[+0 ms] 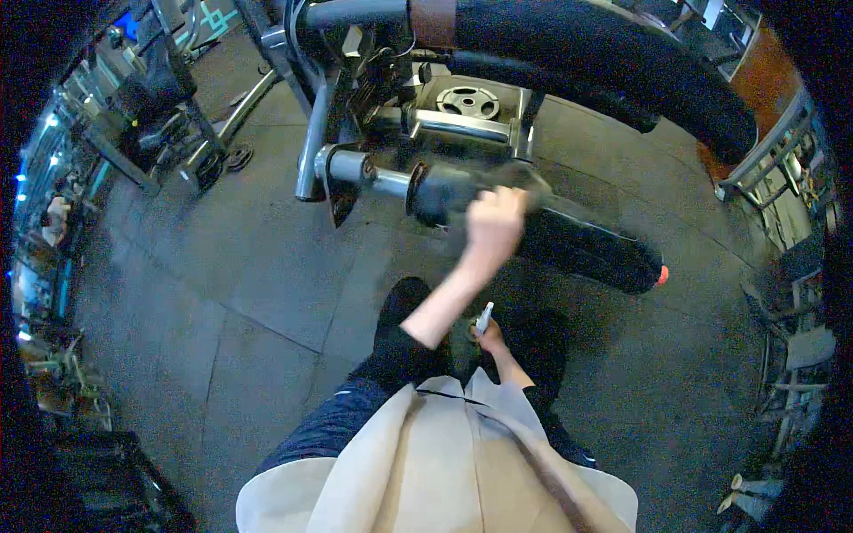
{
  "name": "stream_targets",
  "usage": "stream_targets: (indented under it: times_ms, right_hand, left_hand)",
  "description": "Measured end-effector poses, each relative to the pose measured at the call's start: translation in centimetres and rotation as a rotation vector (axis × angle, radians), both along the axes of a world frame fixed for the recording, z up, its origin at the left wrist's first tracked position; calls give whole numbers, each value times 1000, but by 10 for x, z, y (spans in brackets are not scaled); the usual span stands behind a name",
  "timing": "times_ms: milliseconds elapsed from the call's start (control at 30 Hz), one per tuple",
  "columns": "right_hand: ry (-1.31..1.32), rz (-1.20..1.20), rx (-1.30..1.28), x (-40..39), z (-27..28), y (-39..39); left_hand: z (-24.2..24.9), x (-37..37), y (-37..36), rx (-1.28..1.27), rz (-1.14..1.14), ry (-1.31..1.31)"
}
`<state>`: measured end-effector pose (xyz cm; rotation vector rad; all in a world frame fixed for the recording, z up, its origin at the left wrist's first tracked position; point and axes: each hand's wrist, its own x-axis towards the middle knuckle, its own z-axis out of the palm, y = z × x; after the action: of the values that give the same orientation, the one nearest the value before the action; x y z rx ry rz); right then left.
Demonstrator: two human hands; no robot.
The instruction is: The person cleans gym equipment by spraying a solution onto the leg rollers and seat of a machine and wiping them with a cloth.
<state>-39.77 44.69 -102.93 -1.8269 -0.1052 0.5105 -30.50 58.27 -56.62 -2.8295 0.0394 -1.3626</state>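
Curling palm-down, left hand [498, 217] overlies black padding [591, 247].

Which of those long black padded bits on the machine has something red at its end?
The lowest black pad, beside the left hand: a red-orange tip shows at its right end. The upper pads show none there.

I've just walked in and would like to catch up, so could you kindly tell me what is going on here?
A person is at a gym machine. Their left hand, slightly blurred, is at its dark padding, with what may be a dark cloth. Their right hand holds what looks like a spray bottle, low near the body.
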Motion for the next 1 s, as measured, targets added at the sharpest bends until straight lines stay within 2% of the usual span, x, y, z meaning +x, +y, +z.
stream_targets:
  times_ms: [67, 100, 133, 167, 233, 267, 333, 400, 500, 600, 733, 800, 833, 867, 933, 1000]
  right_hand:
    - [-202, 81, -25, -2, 31, 0]
    - [-571, -78, -59, 0, -13, 12]
    - [-245, 199, 168, 19, -90, 0]
    - [-285, 177, -2, 19, -57, -2]
    - [-188, 149, -164, 12, 22, 3]
    - [-141, 145, -198, 7, 50, 7]
    - [-47, 72, -73, 2, 72, 5]
    - [-106, 51, -291, -3, 94, 6]
    - [-175, 9, -240, -7, 82, 4]
    - [78, 57, -189, -8, 119, 6]
    - [-22, 64, -120, -15, 105, 2]
    - [-145, 44, -66, -17, 102, 3]
    - [-148, 53, -145, -13, 105, 4]
    - [-146, 63, -225, -13, 107, 4]
    - [-195, 20, -318, -15, 101, 5]
    - [-297, -87, -337, -13, 51, 10]
  left_hand:
    - [-9, -4, -48, -185, -232, 2]
    - [-5, -9, -64, -282, -340, 51]
    - [1, -16, -73, -360, -469, 83]
    - [-1, -17, -79, -330, -521, 56]
    - [-11, -14, -78, -218, -561, 50]
    - [-10, -14, -66, -179, -593, 10]
    - [-5, -14, -34, -94, -663, -73]
    - [0, -17, -2, -61, -595, -89]
    - [5, -24, 56, -94, -442, -44]
    - [-3, -25, 113, -217, -255, -75]
    - [-4, -26, 146, -404, -17, -100]
    - [-8, -21, 141, -599, -25, -162]
    - [-9, -19, 136, -697, -28, -195]
    - [-12, -15, 122, -636, -82, -233]
    - [-5, -18, 83, -446, -81, -120]
    - [-3, -17, 37, -375, -198, 22]
